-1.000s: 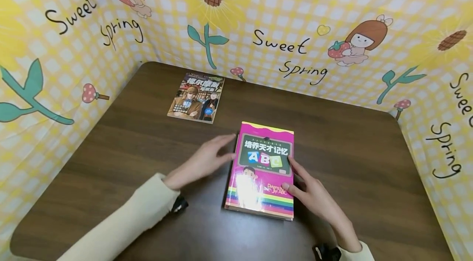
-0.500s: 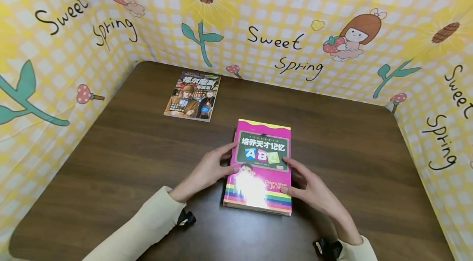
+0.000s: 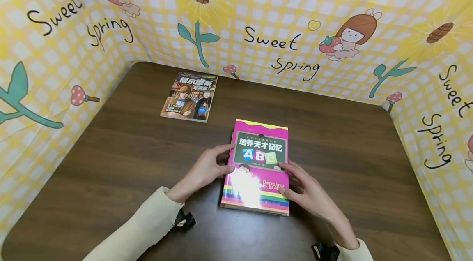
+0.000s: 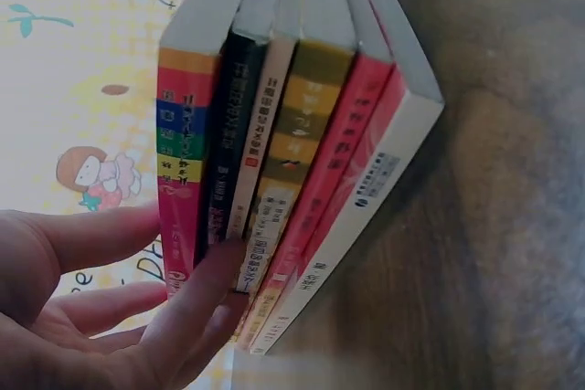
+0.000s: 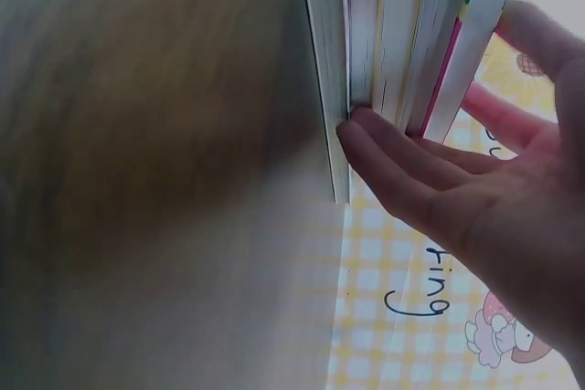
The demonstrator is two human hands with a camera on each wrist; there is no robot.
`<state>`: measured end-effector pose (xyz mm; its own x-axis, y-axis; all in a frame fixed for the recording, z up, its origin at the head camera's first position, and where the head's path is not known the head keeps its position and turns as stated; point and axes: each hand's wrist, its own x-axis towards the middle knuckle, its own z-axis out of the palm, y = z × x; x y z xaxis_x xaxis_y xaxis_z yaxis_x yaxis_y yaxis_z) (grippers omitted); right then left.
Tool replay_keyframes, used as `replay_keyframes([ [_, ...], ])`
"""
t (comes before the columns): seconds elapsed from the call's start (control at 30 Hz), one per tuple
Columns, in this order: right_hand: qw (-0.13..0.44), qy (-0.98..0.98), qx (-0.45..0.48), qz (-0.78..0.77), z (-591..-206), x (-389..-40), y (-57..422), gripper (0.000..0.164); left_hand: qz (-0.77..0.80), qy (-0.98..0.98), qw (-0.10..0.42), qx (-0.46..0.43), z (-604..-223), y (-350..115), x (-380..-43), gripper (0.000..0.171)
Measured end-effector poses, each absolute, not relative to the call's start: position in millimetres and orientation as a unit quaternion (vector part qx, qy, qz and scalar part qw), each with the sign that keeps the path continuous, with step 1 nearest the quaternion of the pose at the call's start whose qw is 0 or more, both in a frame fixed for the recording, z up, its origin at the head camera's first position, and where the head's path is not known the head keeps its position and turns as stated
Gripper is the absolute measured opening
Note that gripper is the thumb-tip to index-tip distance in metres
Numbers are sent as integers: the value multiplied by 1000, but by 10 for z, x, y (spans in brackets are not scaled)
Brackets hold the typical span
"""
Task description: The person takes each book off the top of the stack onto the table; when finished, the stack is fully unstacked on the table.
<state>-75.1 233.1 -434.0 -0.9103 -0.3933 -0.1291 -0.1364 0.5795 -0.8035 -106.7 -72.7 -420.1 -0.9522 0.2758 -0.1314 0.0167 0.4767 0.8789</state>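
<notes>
In the head view a pink book with a green board and ABC on its cover tops a stack lying flat on the table. The left wrist view shows the spines of several books beneath it, among them a yellow one and a white one at the bottom. My left hand touches the spine side, its fingers spread along the spines. From the other side my right hand touches the stack, fingertips on the page edges, with the thumb near the cover's edge. The bottom book sticks out a little past those above.
A smaller book with a detective on its cover lies farther back on the left of the brown table. Yellow checked cloth stands round the table's back and sides. Black straps sit on both wrists.
My left hand has come in from just beside the stack and now touches its left side. The right hand stays at the right side. The head view has shifted slightly.
</notes>
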Motion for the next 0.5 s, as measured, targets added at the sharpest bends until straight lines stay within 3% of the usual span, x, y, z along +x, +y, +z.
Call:
replay_keyframes([
  [0.5,191,871,-143,-430,-4343,-751,2365,72,580,794,160,84,-4252,-806,-1066,72],
])
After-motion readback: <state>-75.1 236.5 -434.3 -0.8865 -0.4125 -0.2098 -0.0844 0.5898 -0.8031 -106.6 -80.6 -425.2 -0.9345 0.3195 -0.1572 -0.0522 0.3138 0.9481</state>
